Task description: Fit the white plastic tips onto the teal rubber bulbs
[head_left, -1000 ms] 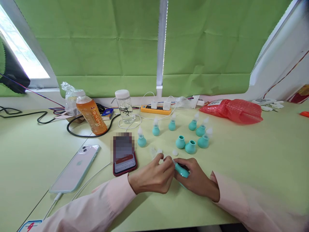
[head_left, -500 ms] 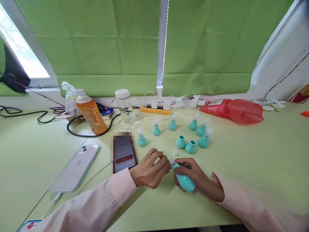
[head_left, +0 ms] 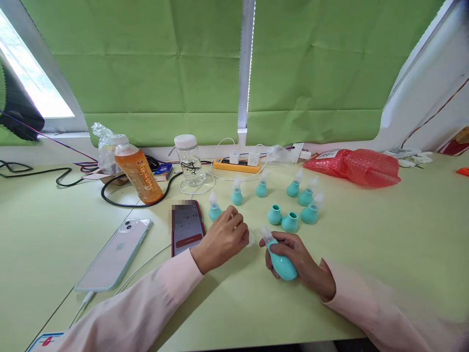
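My right hand (head_left: 302, 261) is wrapped round the teal bulb of a nasal aspirator (head_left: 284, 265), its clear tip slanting up and to the left. Just left of that tip, my left hand (head_left: 223, 239) is closed in a pinch, with a small translucent cap (head_left: 251, 238) at its fingertips. A gap separates the two hands. Beyond them stand several teal aspirators with clear tips, among them one (head_left: 215, 211) partly behind my left hand. Two teal bulbs without tips, an open-necked bulb (head_left: 274, 215) and its neighbour (head_left: 290, 222), sit side by side.
A phone with a lit screen (head_left: 188, 230) lies left of my left hand, and a pale-cased phone (head_left: 115, 254) on a cable lies farther left. Behind are an orange drink bottle (head_left: 139, 173), a water bottle (head_left: 190, 164), a power strip (head_left: 236, 167) and a red bubble-wrap package (head_left: 353, 167).
My left hand has drawn back up and left from the aspirator's tip, with the translucent cap at its fingers. The aspirator in my right hand has risen slightly and turned more upright.
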Demonstrator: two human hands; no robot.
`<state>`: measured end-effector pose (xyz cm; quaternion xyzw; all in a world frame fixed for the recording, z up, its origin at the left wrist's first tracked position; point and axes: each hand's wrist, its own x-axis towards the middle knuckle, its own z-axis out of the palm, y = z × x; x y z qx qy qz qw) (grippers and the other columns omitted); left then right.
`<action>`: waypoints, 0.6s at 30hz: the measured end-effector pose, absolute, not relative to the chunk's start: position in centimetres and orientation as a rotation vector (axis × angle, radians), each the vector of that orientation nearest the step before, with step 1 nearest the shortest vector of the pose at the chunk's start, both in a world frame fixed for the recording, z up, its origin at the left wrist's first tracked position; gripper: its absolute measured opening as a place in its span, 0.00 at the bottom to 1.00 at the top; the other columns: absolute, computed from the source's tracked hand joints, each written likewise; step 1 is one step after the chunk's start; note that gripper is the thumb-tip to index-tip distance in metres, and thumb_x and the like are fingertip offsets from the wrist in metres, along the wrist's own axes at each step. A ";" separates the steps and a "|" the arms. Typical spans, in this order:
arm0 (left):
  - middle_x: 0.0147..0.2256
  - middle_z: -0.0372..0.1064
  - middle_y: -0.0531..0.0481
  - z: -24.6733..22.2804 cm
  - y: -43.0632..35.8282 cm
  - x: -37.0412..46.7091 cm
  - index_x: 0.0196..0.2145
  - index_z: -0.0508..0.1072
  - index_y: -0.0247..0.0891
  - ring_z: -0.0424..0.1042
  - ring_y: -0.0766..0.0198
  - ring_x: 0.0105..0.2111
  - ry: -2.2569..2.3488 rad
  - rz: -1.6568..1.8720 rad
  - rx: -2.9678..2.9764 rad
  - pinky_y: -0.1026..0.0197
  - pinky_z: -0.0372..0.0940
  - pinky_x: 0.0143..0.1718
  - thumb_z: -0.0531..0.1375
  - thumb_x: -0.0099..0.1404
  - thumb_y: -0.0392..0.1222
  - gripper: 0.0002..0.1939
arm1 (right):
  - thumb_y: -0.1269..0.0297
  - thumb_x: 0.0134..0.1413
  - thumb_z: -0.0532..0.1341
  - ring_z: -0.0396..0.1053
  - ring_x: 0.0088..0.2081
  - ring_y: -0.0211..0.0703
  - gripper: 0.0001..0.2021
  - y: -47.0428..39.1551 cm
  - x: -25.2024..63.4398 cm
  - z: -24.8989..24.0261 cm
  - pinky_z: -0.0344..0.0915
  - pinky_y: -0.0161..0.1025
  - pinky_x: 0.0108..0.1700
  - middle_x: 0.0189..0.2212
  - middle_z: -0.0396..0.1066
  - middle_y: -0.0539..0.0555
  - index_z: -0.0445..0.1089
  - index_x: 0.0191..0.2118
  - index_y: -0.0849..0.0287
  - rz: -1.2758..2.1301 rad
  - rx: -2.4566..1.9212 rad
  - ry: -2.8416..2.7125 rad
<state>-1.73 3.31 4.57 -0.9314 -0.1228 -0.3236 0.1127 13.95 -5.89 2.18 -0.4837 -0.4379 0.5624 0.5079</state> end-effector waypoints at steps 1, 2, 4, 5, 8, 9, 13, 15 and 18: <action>0.22 0.63 0.47 4.6 3.6 -1.7 0.22 0.69 0.32 0.59 0.62 0.30 -0.462 -0.865 -2.817 0.61 0.61 0.28 0.55 0.54 0.31 0.06 | 0.62 0.44 0.55 0.59 0.15 0.33 0.08 -6.0 14.0 2.2 0.54 0.31 0.17 0.15 0.64 0.48 0.62 0.31 0.62 1.316 -1.160 -1.071; 0.22 0.63 0.47 4.6 3.9 -1.6 0.22 0.69 0.32 0.59 0.62 0.30 -0.553 -0.779 -2.889 0.62 0.61 0.28 0.55 0.54 0.31 0.06 | 0.62 0.44 0.55 0.59 0.15 0.33 0.09 -6.0 14.0 2.3 0.54 0.31 0.18 0.16 0.64 0.49 0.62 0.31 0.63 1.279 -1.157 -1.082; 0.22 0.63 0.47 4.5 4.3 -1.6 0.23 0.70 0.32 0.60 0.61 0.31 -0.696 -0.621 -2.980 0.62 0.61 0.29 0.55 0.53 0.32 0.05 | 0.62 0.44 0.56 0.59 0.17 0.33 0.10 -6.1 14.1 2.3 0.55 0.32 0.19 0.17 0.64 0.49 0.62 0.32 0.63 1.218 -1.161 -1.096; 0.23 0.64 0.47 4.4 4.5 -1.7 0.24 0.71 0.32 0.60 0.61 0.31 -0.749 -0.559 -2.998 0.62 0.61 0.29 0.55 0.54 0.32 0.06 | 0.62 0.45 0.56 0.59 0.18 0.33 0.09 -6.0 14.1 2.3 0.55 0.32 0.20 0.17 0.64 0.49 0.62 0.32 0.62 1.200 -1.166 -1.105; 0.24 0.64 0.45 4.2 4.7 -1.8 0.24 0.72 0.32 0.60 0.61 0.32 -0.819 -0.439 -3.011 0.62 0.60 0.30 0.53 0.56 0.32 0.08 | 0.62 0.46 0.56 0.59 0.19 0.33 0.08 -5.9 14.1 2.3 0.56 0.32 0.22 0.18 0.64 0.49 0.62 0.31 0.62 1.173 -1.181 -1.157; 0.24 0.64 0.45 4.1 4.7 -1.8 0.25 0.72 0.32 0.60 0.61 0.32 -0.822 -0.422 -3.013 0.62 0.59 0.30 0.53 0.57 0.33 0.09 | 0.62 0.46 0.56 0.59 0.20 0.33 0.08 -5.9 14.1 2.3 0.56 0.32 0.23 0.18 0.64 0.49 0.62 0.30 0.62 1.161 -1.187 -1.179; 0.24 0.65 0.46 3.8 4.7 -1.7 0.26 0.72 0.33 0.60 0.61 0.32 -0.836 -0.446 -3.032 0.62 0.59 0.30 0.51 0.59 0.34 0.11 | 0.61 0.45 0.57 0.59 0.23 0.34 0.08 -6.0 14.0 2.3 0.57 0.33 0.26 0.19 0.63 0.49 0.63 0.27 0.61 1.102 -1.228 -1.276; 0.24 0.65 0.46 3.7 4.7 -1.6 0.27 0.72 0.33 0.60 0.61 0.32 -0.844 -0.500 -3.046 0.62 0.59 0.30 0.51 0.60 0.34 0.11 | 0.61 0.44 0.58 0.59 0.23 0.35 0.08 -6.0 13.9 2.2 0.57 0.33 0.27 0.20 0.62 0.49 0.64 0.26 0.62 1.043 -1.263 -1.309; 0.25 0.66 0.47 3.6 4.7 -1.6 0.27 0.71 0.33 0.60 0.61 0.32 -0.849 -0.582 -3.059 0.62 0.58 0.30 0.51 0.60 0.35 0.10 | 0.60 0.42 0.59 0.58 0.24 0.35 0.09 -6.0 13.8 2.1 0.57 0.33 0.26 0.20 0.61 0.49 0.65 0.26 0.62 0.972 -1.324 -1.350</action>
